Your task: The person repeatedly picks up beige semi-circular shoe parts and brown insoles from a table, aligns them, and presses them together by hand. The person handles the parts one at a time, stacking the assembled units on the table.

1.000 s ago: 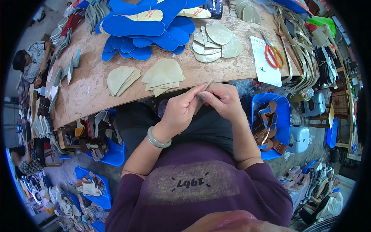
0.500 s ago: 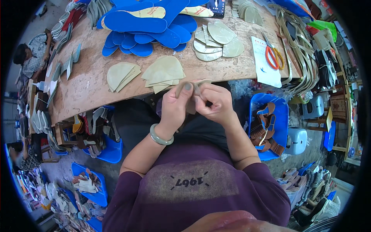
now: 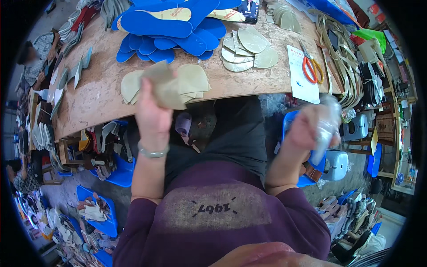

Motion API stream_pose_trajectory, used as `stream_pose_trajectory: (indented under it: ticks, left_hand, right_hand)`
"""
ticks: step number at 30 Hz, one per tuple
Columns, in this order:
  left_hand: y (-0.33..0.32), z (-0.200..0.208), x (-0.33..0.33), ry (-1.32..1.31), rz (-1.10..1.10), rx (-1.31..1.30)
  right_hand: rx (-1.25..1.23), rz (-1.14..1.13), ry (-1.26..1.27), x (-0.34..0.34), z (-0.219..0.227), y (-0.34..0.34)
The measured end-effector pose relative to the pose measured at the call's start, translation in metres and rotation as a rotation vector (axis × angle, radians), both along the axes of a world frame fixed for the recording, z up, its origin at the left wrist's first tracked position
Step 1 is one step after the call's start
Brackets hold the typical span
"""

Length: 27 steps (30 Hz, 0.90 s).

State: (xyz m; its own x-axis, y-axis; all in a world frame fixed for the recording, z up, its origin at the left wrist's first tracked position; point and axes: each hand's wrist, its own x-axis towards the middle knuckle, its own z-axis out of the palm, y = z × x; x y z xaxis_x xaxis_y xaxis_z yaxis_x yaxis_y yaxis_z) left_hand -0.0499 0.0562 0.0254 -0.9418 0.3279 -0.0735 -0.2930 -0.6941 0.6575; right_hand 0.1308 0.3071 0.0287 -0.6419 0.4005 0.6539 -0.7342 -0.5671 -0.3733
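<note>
My left hand [image 3: 153,116] is raised at the table's front edge, its fingers closed on a beige half-oval piece [image 3: 167,89] that is smeared by motion. Behind it on the tabletop lie two small piles of similar pieces, a left pile [image 3: 130,86] and a right pile [image 3: 194,81], partly covered by what I hold. Off to the right, beyond the table edge, my right hand [image 3: 307,128] grips a strip of clear plastic film [image 3: 328,127], also blurred. Farther back are shiny half-oval pieces [image 3: 252,42] in a loose heap.
Blue insoles [image 3: 155,24] are heaped at the back of the wooden table [image 3: 98,104]. Orange-handled scissors [image 3: 313,69] lie on a paper sheet [image 3: 299,84] at the right, beside long beige straps [image 3: 344,66]. A blue bin [image 3: 289,120] stands below my right hand.
My hands were together at the table edge, both on the beige piece. They have parted: the left moved left with the piece, the right swung right with the clear film.
</note>
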Motion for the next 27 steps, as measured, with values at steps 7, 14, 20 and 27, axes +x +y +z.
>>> stream_pose_trajectory:
  ticks: [7, 14, 20, 27]
  left_hand:
    - [0.023, -0.007, 0.041, 0.271, -0.084, -0.304]
    - [0.02, -0.025, 0.053, 0.61, -0.112, -0.816]
    - [0.021, -0.028, 0.057, 0.693, -0.102, -0.802]
    - [0.007, -0.025, 0.051, 0.233, -0.465, -0.251]
  right_hand:
    - [1.277, -0.451, -1.23, 0.009, -0.123, 0.042]
    - [1.117, -0.69, -1.037, -0.007, -0.041, -0.023]
    - [1.21, -0.545, -0.715, -0.035, -0.001, -0.091]
    - [0.817, -0.278, -0.874, -0.053, -0.023, -0.1]
